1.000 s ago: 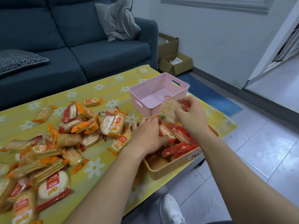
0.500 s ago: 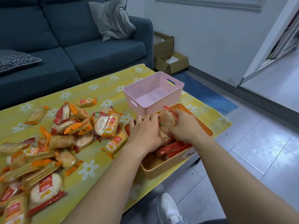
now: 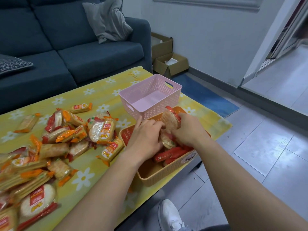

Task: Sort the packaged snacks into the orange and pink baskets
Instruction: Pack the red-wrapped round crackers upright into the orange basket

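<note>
Round cracker packet (image 3: 170, 121) held over orange basket (image 3: 160, 174).
Gripped upright by right hand (image 3: 188, 130); left hand (image 3: 145, 135) set upon red packets (image 3: 168, 155) inside, its grasp not discernible.

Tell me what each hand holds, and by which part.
Right hand grips a round cracker pack by its right edge, over the orange basket. Left hand curls among packs; grip cannot be told.

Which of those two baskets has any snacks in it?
The orange basket, nearest the person: red-wrapped snacks lie inside it. The pink basket behind it shows only its bare floor.
</note>
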A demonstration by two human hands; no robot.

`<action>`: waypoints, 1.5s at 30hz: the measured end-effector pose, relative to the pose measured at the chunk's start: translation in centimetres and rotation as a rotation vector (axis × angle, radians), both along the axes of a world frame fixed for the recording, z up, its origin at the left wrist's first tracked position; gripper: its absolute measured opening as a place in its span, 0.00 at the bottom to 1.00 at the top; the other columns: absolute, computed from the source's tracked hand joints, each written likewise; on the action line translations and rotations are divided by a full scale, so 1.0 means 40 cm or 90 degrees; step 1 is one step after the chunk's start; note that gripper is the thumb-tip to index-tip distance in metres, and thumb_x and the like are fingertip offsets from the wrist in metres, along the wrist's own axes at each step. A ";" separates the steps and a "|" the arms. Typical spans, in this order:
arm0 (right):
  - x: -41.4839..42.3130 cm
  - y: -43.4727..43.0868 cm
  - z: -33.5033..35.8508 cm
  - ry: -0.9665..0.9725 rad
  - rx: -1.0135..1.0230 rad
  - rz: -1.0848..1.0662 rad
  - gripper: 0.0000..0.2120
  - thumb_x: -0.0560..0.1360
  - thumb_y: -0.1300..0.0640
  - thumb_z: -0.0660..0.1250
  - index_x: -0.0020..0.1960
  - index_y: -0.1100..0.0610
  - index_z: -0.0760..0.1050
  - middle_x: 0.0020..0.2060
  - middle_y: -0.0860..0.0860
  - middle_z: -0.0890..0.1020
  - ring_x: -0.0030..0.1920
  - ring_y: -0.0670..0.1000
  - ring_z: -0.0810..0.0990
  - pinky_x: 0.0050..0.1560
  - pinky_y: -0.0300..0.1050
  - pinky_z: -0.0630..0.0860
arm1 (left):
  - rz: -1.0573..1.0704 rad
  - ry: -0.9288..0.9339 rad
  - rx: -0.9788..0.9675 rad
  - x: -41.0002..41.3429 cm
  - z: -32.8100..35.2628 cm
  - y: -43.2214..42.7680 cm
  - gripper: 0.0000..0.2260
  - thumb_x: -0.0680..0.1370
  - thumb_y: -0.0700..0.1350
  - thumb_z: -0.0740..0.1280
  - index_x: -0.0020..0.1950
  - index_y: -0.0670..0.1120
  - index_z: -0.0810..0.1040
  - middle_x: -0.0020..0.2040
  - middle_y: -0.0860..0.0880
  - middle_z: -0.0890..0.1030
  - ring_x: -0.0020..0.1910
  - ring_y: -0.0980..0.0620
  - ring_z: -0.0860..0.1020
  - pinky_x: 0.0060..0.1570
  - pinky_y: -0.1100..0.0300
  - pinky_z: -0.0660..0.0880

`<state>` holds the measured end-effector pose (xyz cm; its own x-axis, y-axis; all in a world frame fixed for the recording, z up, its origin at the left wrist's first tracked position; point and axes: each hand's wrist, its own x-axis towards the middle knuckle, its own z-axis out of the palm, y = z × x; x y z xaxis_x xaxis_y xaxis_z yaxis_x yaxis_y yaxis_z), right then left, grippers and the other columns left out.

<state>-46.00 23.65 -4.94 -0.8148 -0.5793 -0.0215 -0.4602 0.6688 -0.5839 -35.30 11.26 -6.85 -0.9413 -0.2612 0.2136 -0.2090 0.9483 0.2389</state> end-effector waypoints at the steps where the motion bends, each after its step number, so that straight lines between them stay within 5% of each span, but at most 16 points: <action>1: 0.001 0.001 0.001 -0.004 0.003 0.001 0.06 0.72 0.56 0.69 0.48 0.54 0.74 0.38 0.50 0.78 0.42 0.55 0.77 0.36 0.44 0.69 | -0.008 0.001 0.012 0.001 -0.001 -0.005 0.16 0.76 0.49 0.68 0.64 0.53 0.79 0.53 0.53 0.79 0.61 0.49 0.75 0.78 0.46 0.52; 4: -0.001 0.001 0.004 -0.016 0.004 0.002 0.10 0.72 0.55 0.70 0.52 0.54 0.76 0.43 0.51 0.80 0.44 0.55 0.78 0.38 0.44 0.71 | -0.008 -0.014 0.012 0.003 -0.002 -0.009 0.15 0.77 0.47 0.66 0.63 0.51 0.82 0.51 0.50 0.79 0.57 0.46 0.75 0.67 0.54 0.66; 7: -0.001 0.001 0.008 -0.025 -0.001 0.003 0.09 0.73 0.54 0.70 0.52 0.54 0.76 0.43 0.51 0.81 0.44 0.54 0.79 0.40 0.45 0.74 | 0.041 -0.066 0.020 0.007 -0.004 0.000 0.16 0.78 0.52 0.64 0.63 0.49 0.80 0.53 0.48 0.74 0.59 0.45 0.72 0.61 0.54 0.69; 13: 0.000 0.004 0.004 0.002 0.014 -0.003 0.09 0.73 0.54 0.70 0.52 0.54 0.76 0.45 0.52 0.81 0.44 0.55 0.79 0.39 0.45 0.74 | 0.096 -0.066 -0.007 0.003 0.002 0.010 0.13 0.78 0.52 0.64 0.60 0.49 0.78 0.57 0.48 0.76 0.60 0.45 0.72 0.60 0.53 0.69; 17: -0.002 0.002 0.005 0.008 0.007 -0.014 0.07 0.73 0.56 0.70 0.50 0.52 0.75 0.43 0.51 0.80 0.42 0.54 0.78 0.36 0.45 0.72 | 0.113 -0.026 0.028 0.002 0.006 0.016 0.05 0.77 0.50 0.67 0.51 0.54 0.78 0.49 0.53 0.82 0.58 0.48 0.74 0.62 0.54 0.65; 20: -0.004 0.004 0.003 0.016 0.001 -0.019 0.08 0.73 0.55 0.70 0.50 0.53 0.75 0.44 0.52 0.81 0.42 0.55 0.78 0.37 0.46 0.72 | 0.100 0.018 0.019 0.002 0.009 0.021 0.08 0.78 0.48 0.66 0.56 0.57 0.79 0.47 0.55 0.84 0.59 0.50 0.75 0.69 0.50 0.56; 23: -0.006 0.008 0.003 0.004 -0.009 -0.018 0.12 0.73 0.53 0.70 0.54 0.55 0.76 0.46 0.53 0.81 0.43 0.55 0.76 0.40 0.45 0.71 | 0.073 0.087 -0.012 0.009 0.031 0.007 0.11 0.80 0.50 0.62 0.59 0.59 0.81 0.49 0.56 0.82 0.57 0.50 0.74 0.62 0.51 0.59; 26: -0.008 0.014 0.010 -0.009 -0.039 -0.028 0.10 0.74 0.55 0.68 0.54 0.54 0.75 0.44 0.51 0.80 0.43 0.55 0.77 0.41 0.44 0.71 | 0.065 0.149 0.094 0.022 0.067 -0.033 0.09 0.83 0.49 0.61 0.55 0.51 0.81 0.48 0.52 0.79 0.53 0.49 0.73 0.53 0.56 0.67; 32: -0.006 0.019 0.023 -0.044 -0.062 -0.034 0.10 0.74 0.48 0.71 0.50 0.49 0.72 0.40 0.48 0.78 0.41 0.52 0.77 0.40 0.44 0.71 | 0.273 0.216 0.366 0.039 0.110 -0.065 0.16 0.84 0.53 0.61 0.41 0.44 0.75 0.38 0.49 0.78 0.37 0.52 0.74 0.34 0.56 0.66; 36: -0.008 0.018 0.022 -0.044 -0.061 -0.045 0.12 0.74 0.48 0.69 0.55 0.51 0.73 0.45 0.51 0.79 0.44 0.54 0.75 0.43 0.45 0.71 | 0.323 0.173 0.447 -0.007 0.072 -0.049 0.16 0.78 0.55 0.67 0.36 0.47 0.72 0.35 0.47 0.82 0.36 0.42 0.81 0.39 0.48 0.78; 40: -0.016 0.029 0.022 -0.072 -0.057 -0.027 0.09 0.76 0.50 0.67 0.53 0.50 0.70 0.42 0.46 0.77 0.42 0.51 0.76 0.38 0.45 0.70 | 0.353 0.136 0.350 -0.045 0.042 -0.035 0.10 0.78 0.53 0.68 0.41 0.51 0.71 0.41 0.49 0.81 0.41 0.45 0.80 0.40 0.53 0.73; 45: -0.022 0.030 0.018 -0.068 -0.033 -0.009 0.08 0.75 0.51 0.65 0.52 0.52 0.76 0.41 0.48 0.82 0.43 0.51 0.79 0.46 0.49 0.78 | 0.280 0.079 0.322 -0.066 0.052 -0.037 0.14 0.82 0.55 0.59 0.43 0.50 0.77 0.38 0.48 0.83 0.38 0.45 0.83 0.44 0.49 0.81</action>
